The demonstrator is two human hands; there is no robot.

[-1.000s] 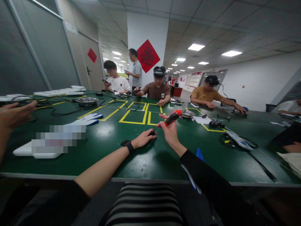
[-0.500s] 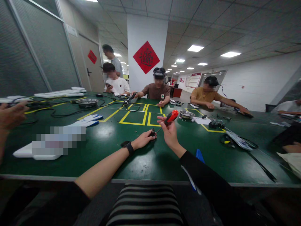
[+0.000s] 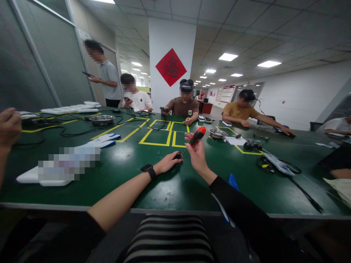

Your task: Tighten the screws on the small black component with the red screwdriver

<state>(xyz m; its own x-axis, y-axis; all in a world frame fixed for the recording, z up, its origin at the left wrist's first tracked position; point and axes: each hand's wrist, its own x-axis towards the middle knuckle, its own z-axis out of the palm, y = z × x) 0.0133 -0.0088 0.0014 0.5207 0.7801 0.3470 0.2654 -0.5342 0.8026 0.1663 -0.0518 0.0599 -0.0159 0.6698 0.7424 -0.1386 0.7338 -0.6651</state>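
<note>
My left hand (image 3: 166, 163) is pinching a small black part (image 3: 178, 155) inward from the middle of the surface's near edge, probably steadying it. My right hand (image 3: 197, 157) is gripping a screwdriver (image 3: 198, 135) by its red-and-black handle, slanting its shaft down towards the part; I'm not managing to make out the tip. The green surface (image 3: 117, 193) is shining, and beyond its far edge a pillar (image 3: 172, 33) is bearing a red sign (image 3: 171, 67).

ceiling lights (image 3: 228, 57) are glowing over a dim room, wide-angle distortion is bending the edges, and glare is whitening the green tabletop (image 3: 153, 197).
</note>
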